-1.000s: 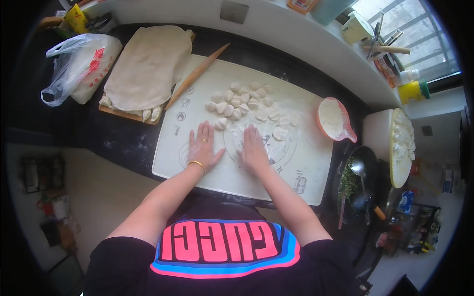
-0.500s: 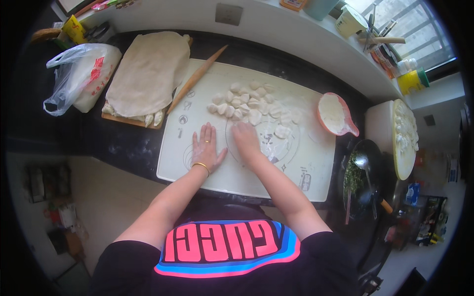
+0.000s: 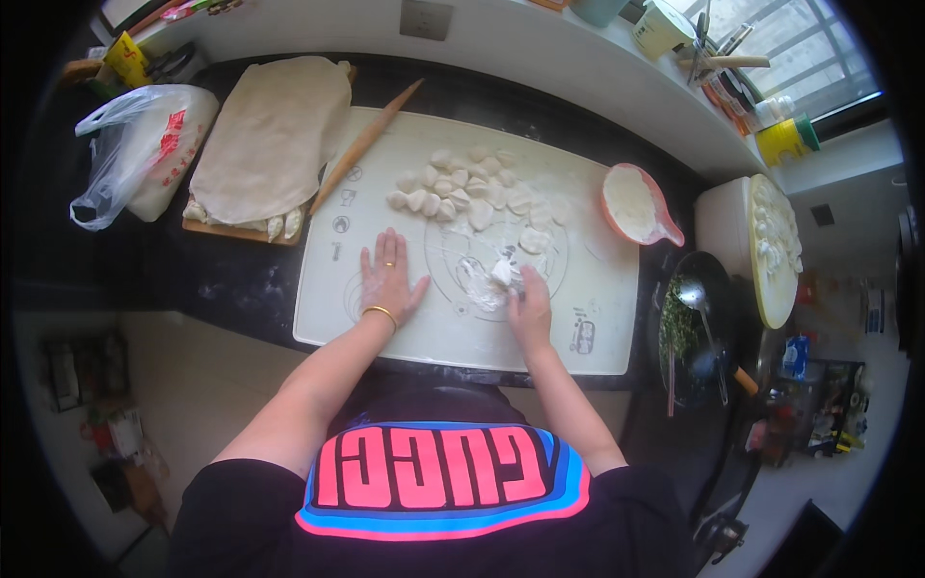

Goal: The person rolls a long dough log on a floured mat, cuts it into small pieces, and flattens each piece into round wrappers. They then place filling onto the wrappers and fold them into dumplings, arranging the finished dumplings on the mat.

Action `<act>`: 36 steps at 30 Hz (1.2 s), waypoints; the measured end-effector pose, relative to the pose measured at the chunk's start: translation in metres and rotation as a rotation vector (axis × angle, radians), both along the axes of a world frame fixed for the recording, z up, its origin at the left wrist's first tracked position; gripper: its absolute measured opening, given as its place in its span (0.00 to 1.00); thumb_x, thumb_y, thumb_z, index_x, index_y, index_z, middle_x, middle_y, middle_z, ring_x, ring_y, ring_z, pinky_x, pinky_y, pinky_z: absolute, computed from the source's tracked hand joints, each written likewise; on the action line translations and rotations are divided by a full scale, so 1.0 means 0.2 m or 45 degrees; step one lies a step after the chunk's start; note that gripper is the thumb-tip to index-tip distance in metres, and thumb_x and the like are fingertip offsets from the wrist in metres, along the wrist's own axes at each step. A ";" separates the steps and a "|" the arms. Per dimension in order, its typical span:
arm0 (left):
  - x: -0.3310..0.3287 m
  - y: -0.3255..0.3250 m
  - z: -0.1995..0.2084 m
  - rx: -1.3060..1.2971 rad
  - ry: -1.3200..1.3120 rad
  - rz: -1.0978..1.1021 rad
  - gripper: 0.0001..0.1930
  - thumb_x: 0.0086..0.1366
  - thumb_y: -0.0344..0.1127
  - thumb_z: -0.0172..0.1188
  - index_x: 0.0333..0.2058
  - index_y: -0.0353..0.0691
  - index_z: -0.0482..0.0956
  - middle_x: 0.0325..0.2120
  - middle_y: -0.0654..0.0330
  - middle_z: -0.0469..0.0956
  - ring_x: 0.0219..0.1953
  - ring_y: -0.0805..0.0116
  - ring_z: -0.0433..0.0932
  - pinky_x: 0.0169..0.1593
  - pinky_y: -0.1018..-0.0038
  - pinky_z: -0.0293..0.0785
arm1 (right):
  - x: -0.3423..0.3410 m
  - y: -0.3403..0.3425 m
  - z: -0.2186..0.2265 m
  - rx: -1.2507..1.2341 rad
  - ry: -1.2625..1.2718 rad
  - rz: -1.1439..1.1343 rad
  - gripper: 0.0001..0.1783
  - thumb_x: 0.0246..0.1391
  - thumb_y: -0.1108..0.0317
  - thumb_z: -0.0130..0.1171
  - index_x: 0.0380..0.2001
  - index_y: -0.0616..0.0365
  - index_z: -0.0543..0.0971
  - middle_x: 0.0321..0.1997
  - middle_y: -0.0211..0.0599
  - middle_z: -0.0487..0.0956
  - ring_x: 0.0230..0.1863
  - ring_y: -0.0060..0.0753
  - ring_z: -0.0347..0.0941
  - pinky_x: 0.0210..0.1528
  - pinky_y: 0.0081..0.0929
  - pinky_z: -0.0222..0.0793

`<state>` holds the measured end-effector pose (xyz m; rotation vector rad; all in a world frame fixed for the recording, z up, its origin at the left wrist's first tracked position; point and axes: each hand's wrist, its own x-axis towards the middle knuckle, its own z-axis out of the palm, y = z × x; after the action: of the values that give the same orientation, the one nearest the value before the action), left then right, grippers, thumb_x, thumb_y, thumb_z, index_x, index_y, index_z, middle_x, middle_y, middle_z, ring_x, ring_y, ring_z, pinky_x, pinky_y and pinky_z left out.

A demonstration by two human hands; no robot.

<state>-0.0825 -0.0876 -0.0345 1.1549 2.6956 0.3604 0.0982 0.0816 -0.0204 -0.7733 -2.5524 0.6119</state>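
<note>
Since the earlier frame, the right hand (image 3: 532, 306) has shifted rightward and closer to the body, away from the heap of dough pieces (image 3: 467, 176), and a powdery white smear of flour (image 3: 474, 289) now shows to its left. Its fingers are bent beside a small, ragged white clump (image 3: 502, 274); whether they are closed on it or merely against it cannot be told. The left hand (image 3: 387, 279) lies palm down on the smooth, pale mat (image 3: 448, 349), fingers straight and thumb spread, gripping nothing.

Beyond both hands sit the dough pieces, small, rounded, matte and floured, crowded together; one flatter disc (image 3: 533, 241) lies just beyond the right fingertips. Farther out on the right hand's right is a pink bowl (image 3: 633, 204) of flour, its spout toward the person; past it, a round tray (image 3: 773, 313) carries white pieces, and a dark pan (image 3: 696, 380) holds chopped greens and a metal ladle (image 3: 692, 293).

Beyond the left hand, a tapered wooden rolling pin (image 3: 366, 146) slants over the mat's edge, between the heap and a broad, soft dough sheet (image 3: 270, 135) draped over a wooden board (image 3: 252, 230). Left of that stands a crinkled, translucent plastic bag (image 3: 159, 154).
</note>
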 end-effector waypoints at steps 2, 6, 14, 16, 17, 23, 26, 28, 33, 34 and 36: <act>0.00 0.00 0.00 0.004 0.005 -0.012 0.42 0.60 0.55 0.48 0.63 0.30 0.45 0.66 0.49 0.41 0.69 0.55 0.38 0.67 0.54 0.33 | -0.01 -0.01 0.02 0.206 -0.131 0.165 0.33 0.44 0.71 0.59 0.56 0.66 0.63 0.60 0.54 0.62 0.62 0.51 0.58 0.62 0.43 0.54; 0.00 0.01 0.00 0.018 0.010 -0.022 0.42 0.60 0.55 0.48 0.63 0.30 0.45 0.66 0.48 0.41 0.69 0.55 0.38 0.67 0.54 0.33 | -0.07 -0.04 -0.02 0.204 -0.419 0.328 0.42 0.45 0.64 0.60 0.60 0.70 0.55 0.67 0.55 0.52 0.68 0.53 0.47 0.67 0.45 0.45; -0.01 0.01 0.00 -0.047 -0.020 -0.020 0.43 0.60 0.55 0.47 0.63 0.30 0.45 0.66 0.49 0.40 0.69 0.56 0.36 0.67 0.53 0.32 | -0.06 -0.08 0.00 -0.046 -0.539 0.300 0.47 0.47 0.63 0.60 0.62 0.72 0.47 0.68 0.62 0.43 0.69 0.61 0.38 0.68 0.49 0.37; -0.01 0.01 0.00 -0.045 -0.015 -0.019 0.43 0.60 0.55 0.48 0.63 0.30 0.45 0.66 0.48 0.40 0.69 0.56 0.36 0.67 0.53 0.32 | -0.08 -0.08 0.02 -0.062 -0.564 0.306 0.48 0.46 0.62 0.60 0.63 0.72 0.45 0.69 0.60 0.41 0.70 0.61 0.36 0.68 0.50 0.36; 0.00 0.01 0.00 -0.037 -0.012 -0.019 0.43 0.60 0.55 0.48 0.63 0.30 0.45 0.66 0.48 0.40 0.69 0.55 0.37 0.67 0.53 0.32 | -0.09 -0.08 0.03 -0.058 -0.572 0.317 0.49 0.47 0.61 0.60 0.63 0.72 0.45 0.69 0.61 0.40 0.70 0.61 0.35 0.68 0.50 0.36; -0.01 0.02 0.02 -0.060 -0.040 -0.018 0.43 0.59 0.56 0.47 0.63 0.30 0.45 0.66 0.48 0.40 0.69 0.55 0.37 0.67 0.53 0.32 | -0.14 -0.07 0.04 0.004 -0.616 0.307 0.51 0.44 0.57 0.63 0.62 0.73 0.47 0.69 0.60 0.42 0.70 0.58 0.36 0.68 0.48 0.36; -0.01 0.01 0.01 -0.055 -0.033 -0.014 0.43 0.59 0.56 0.47 0.63 0.30 0.45 0.66 0.48 0.40 0.69 0.55 0.37 0.67 0.53 0.31 | -0.26 0.01 0.02 0.065 -0.579 0.241 0.50 0.44 0.58 0.63 0.62 0.72 0.48 0.69 0.60 0.41 0.71 0.57 0.34 0.68 0.48 0.36; 0.00 0.01 0.00 -0.036 -0.032 -0.011 0.43 0.59 0.56 0.47 0.63 0.30 0.45 0.66 0.48 0.40 0.69 0.55 0.37 0.67 0.53 0.31 | -0.41 0.11 -0.03 0.123 -0.498 0.053 0.50 0.44 0.58 0.63 0.63 0.69 0.48 0.69 0.58 0.41 0.71 0.55 0.34 0.68 0.48 0.36; -0.01 0.00 -0.01 -0.015 -0.023 -0.012 0.43 0.59 0.56 0.47 0.63 0.30 0.45 0.66 0.48 0.40 0.69 0.55 0.37 0.67 0.53 0.31 | -0.69 0.11 0.01 0.329 -0.049 0.273 0.34 0.40 0.64 0.64 0.52 0.60 0.66 0.58 0.49 0.61 0.60 0.52 0.55 0.59 0.46 0.53; -0.01 0.01 -0.01 -0.009 -0.022 -0.014 0.43 0.59 0.56 0.47 0.63 0.30 0.45 0.66 0.48 0.40 0.69 0.55 0.36 0.67 0.53 0.31 | -0.73 0.10 0.01 0.301 0.030 0.355 0.30 0.39 0.65 0.64 0.49 0.58 0.69 0.54 0.47 0.65 0.57 0.50 0.60 0.56 0.46 0.56; -0.01 0.01 -0.01 0.003 -0.019 -0.022 0.43 0.59 0.56 0.47 0.63 0.30 0.45 0.66 0.48 0.40 0.69 0.55 0.36 0.67 0.53 0.31 | -0.76 0.05 -0.01 0.253 0.035 0.246 0.25 0.40 0.67 0.63 0.44 0.59 0.71 0.48 0.45 0.67 0.51 0.49 0.62 0.51 0.44 0.58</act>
<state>-0.0843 -0.0863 -0.0374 1.1704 2.6718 0.3683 -0.0541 0.0922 -0.0224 -0.4521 -2.6314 0.4139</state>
